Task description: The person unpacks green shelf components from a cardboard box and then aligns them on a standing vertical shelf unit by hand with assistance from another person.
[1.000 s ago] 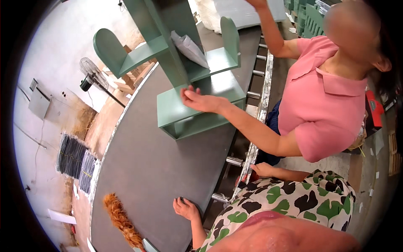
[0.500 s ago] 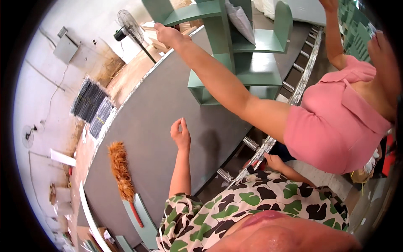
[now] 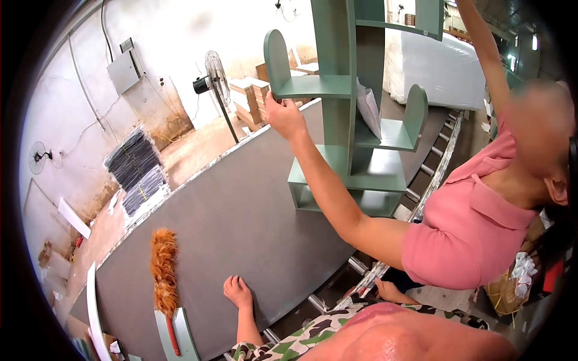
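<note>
My left hand [image 3: 238, 293] is low over the grey tabletop [image 3: 198, 240], its fingers apart and nothing in them; whether it touches the surface I cannot tell. My right hand [image 3: 391, 292] is beside the table's near edge, close to the metal rail, its fingers partly hidden. Left of my left hand lies a brown feather duster [image 3: 164, 271], its red handle across a pale green board [image 3: 188, 337]. Farther off, a green shelf unit [image 3: 335, 126] stands upright on the table. A co-worker in a pink shirt [image 3: 463, 234] has a hand [image 3: 285, 117] at its left shelf.
Metal rollers [image 3: 359, 265] run along the table's right side. A white package [image 3: 368, 111] leans inside the shelf unit. Beyond the table are a standing fan [image 3: 215, 84], a dark wrapped stack [image 3: 133, 157], stacked boards [image 3: 245, 99] and a large white wrapped block [image 3: 442, 69].
The view has tilted up, showing more of the shelf unit and wall. My left hand has dropped from a raised position toward the tabletop. The co-worker's hand remains at the shelf.
</note>
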The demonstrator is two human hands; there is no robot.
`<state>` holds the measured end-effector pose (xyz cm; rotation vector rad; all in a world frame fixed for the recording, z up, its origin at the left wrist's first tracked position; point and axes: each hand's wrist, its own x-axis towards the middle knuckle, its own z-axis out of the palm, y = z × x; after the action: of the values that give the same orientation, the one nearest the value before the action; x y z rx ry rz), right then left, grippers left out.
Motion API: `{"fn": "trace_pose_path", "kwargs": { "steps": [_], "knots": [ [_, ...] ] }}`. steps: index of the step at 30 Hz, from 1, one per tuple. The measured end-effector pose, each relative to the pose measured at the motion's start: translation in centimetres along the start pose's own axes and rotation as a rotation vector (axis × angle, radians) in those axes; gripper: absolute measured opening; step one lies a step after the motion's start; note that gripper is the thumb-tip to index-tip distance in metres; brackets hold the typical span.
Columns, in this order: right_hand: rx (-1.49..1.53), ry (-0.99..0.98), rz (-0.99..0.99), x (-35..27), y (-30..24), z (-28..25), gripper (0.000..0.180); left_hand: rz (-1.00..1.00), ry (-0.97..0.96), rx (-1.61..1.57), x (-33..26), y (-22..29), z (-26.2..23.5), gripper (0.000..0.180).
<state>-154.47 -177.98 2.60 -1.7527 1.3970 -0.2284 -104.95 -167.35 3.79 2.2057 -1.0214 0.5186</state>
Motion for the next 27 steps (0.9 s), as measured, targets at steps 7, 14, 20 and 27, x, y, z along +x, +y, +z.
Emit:
{"fn": "trace_pose_path", "kwargs": {
  "steps": [7,14,20,27],
  "knots": [
    [0.002,0.009,0.035,-0.4,0.4,0.3,0.062,-0.046,-0.067,0.115,0.1,1.2,-0.2,0.019],
    [-0.034,0.035,-0.004,0.1,0.0,0.6,0.05,-0.074,-0.032,0.067,-0.2,0.4,-0.1,0.019],
    [-0.019,0.034,0.026,0.4,0.4,0.6,0.051,-0.071,-0.043,0.06,-0.1,0.4,0.2,0.02],
    [-0.02,0.028,0.027,0.6,0.6,0.8,0.052,-0.065,-0.029,0.067,-0.2,0.3,0.1,0.021]
  ]
}}
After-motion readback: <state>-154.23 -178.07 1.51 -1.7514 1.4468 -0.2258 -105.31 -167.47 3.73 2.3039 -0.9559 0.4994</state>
